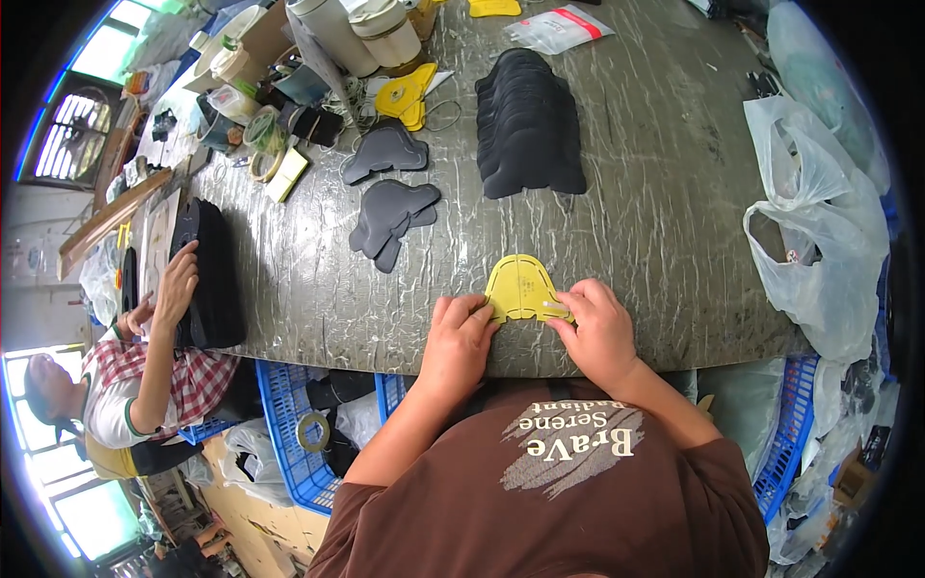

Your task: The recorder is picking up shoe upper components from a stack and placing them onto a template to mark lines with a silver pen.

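Note:
A yellow rounded template point(520, 281) with slots along its curved edge lies on the table near its front edge. My left hand point(457, 339) pinches its left lower corner between thumb and fingers. On the opposite corner, my right hand point(601, 328) has its thumb and fingers closed in the same way. A small pale strip shows on the template beside my right fingertips; I cannot tell what it is. Beyond the template, black shaped pieces point(530, 125) lie in a long overlapping row. Two smaller groups of black pieces point(393, 217) sit to the left.
Yellow templates point(405, 96), tape rolls, cups and tubs point(383, 34) crowd the far left. Plastic bags point(805, 212) hang over the right edge. Blue crates point(289, 433) stand below the table. At left, a co-worker point(145, 376) handles a black stack point(214, 279).

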A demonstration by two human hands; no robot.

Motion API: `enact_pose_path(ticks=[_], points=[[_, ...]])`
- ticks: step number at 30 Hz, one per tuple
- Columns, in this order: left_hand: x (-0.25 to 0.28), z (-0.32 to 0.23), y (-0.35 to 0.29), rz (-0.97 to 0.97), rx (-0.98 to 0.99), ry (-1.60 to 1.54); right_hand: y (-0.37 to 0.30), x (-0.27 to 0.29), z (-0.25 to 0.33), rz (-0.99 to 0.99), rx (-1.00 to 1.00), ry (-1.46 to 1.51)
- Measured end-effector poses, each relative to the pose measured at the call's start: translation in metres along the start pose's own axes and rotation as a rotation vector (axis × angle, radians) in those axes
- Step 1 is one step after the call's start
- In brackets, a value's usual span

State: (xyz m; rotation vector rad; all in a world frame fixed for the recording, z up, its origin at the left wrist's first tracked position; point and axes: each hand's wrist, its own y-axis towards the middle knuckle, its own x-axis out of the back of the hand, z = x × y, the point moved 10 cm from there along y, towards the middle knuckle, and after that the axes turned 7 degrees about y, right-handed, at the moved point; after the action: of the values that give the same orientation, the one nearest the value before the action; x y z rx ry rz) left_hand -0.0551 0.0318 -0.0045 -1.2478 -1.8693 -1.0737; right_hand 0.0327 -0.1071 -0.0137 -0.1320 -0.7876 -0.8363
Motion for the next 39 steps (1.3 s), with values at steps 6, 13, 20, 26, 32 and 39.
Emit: enact_pose_path(ticks=[6,13,20,26,32,39], points=[[-0.001,-0.003,0.001,0.012,0.000,0.014,0.000,0.001,-0.002,-0.004,-0.007,0.021],[-0.022,-0.024,-0.006,0.150,-0.106,0.229,-0.001,0.000,-0.004,-0.004,0.002,0.024],[-0.051,-0.059,-0.012,0.274,-0.342,0.603,0.004,0.002,-0.003,0.008,0.016,0.015],[-0.061,-0.061,-0.014,0.362,-0.324,0.649,0.037,0.025,0.034,-0.157,0.286,0.119],[-0.066,-0.061,-0.017,0.311,-0.328,0.647,0.058,-0.023,0.024,0.101,0.012,0.542],[-0.067,-0.063,-0.020,0.340,-0.347,0.549,0.061,-0.061,0.034,0.378,-0.058,0.599]])
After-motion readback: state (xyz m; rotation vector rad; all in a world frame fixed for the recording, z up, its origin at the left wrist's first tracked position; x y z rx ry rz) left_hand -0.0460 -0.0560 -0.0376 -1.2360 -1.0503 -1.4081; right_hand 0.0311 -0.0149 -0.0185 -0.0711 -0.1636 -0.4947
